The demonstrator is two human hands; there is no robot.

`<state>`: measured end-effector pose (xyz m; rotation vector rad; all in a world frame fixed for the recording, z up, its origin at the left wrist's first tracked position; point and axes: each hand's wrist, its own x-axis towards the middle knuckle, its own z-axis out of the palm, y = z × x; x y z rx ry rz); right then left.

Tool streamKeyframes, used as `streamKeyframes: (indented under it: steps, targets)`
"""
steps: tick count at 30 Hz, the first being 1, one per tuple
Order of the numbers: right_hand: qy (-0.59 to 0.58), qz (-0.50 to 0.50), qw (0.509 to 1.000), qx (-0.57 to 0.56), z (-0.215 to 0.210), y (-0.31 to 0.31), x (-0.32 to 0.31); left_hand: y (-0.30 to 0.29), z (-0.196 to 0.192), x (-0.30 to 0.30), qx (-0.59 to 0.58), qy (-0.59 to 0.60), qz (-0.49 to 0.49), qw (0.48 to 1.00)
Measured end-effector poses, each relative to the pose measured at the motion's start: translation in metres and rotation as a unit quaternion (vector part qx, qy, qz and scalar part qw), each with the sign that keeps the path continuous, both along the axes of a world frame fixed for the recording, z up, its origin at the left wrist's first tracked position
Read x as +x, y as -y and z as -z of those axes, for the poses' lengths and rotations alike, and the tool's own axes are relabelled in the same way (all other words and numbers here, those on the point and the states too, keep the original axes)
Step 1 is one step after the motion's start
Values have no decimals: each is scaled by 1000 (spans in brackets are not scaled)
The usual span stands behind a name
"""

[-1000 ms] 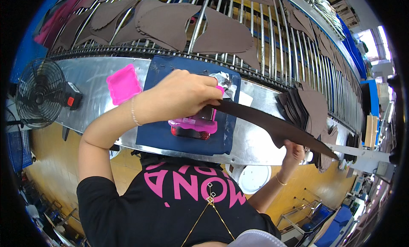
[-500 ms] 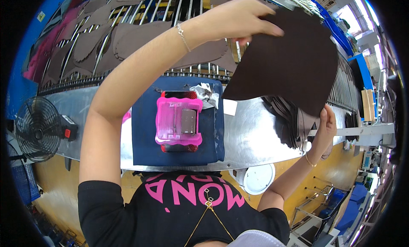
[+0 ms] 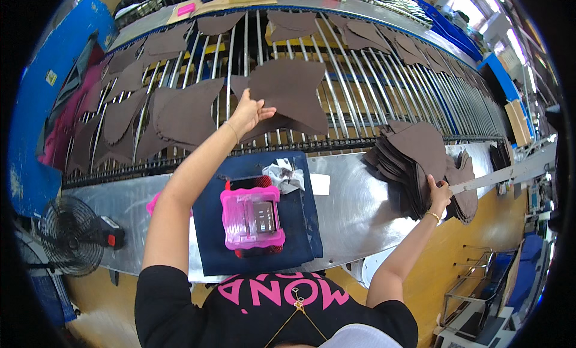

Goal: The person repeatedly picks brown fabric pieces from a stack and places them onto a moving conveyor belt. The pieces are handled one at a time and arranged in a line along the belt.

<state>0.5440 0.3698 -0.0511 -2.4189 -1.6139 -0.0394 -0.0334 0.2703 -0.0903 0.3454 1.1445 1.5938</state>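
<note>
My left hand (image 3: 247, 115) is at the left edge of a dark brown flat cut piece (image 3: 291, 90), its fingers closed on that edge. The piece has curved sides and lies over the metal rods of a rack (image 3: 345, 102), overlapping another brown piece beneath. To the right, my right hand (image 3: 440, 195) pinches the near edge of a stack of similar brown pieces (image 3: 414, 150); how many layers are between its fingers is hidden. The stack rests on the metal table (image 3: 345, 219) with its layers fanned out.
A pink-framed box (image 3: 252, 219) stands on a dark blue pad (image 3: 213, 252), beside a crumpled white wrapper (image 3: 284, 175). A black fan (image 3: 69, 234) is at the left. More brown pieces (image 3: 186, 111) cover the rack. A pale bar (image 3: 504, 175) juts in at the right.
The brown piece has gone from raised between both hands to lying on the rack. My left hand moved left with it; my right hand let go of it and took the stack's edge.
</note>
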Motion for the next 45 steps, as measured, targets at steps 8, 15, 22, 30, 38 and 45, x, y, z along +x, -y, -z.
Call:
streamKeyframes:
  steps: [8, 15, 22, 30, 38, 45]
  targets:
    - [59, 33, 997, 22, -24, 7, -17, -1, 18, -2, -53, 47, 41, 997]
    - [-35, -154, 982, 101, -77, 26, -41, 60, -40, -12, -146, -316, 131, 928]
    - [-407, -330, 818, 237, -154, 101, -132, 118, -110, 20, 47, -241, 153, 957]
    - [-587, -510, 624, 75, -117, 183, -269, 221, -177, 45, 37, -382, 24, 923]
    - [-412, -663, 626, -2, -79, 218, -315, 332, -187, 1, 26, -494, -140, 858]
    - [-338, -695, 634, 0, -71, 217, -307, 357, -175, 9, -18, -516, -140, 845]
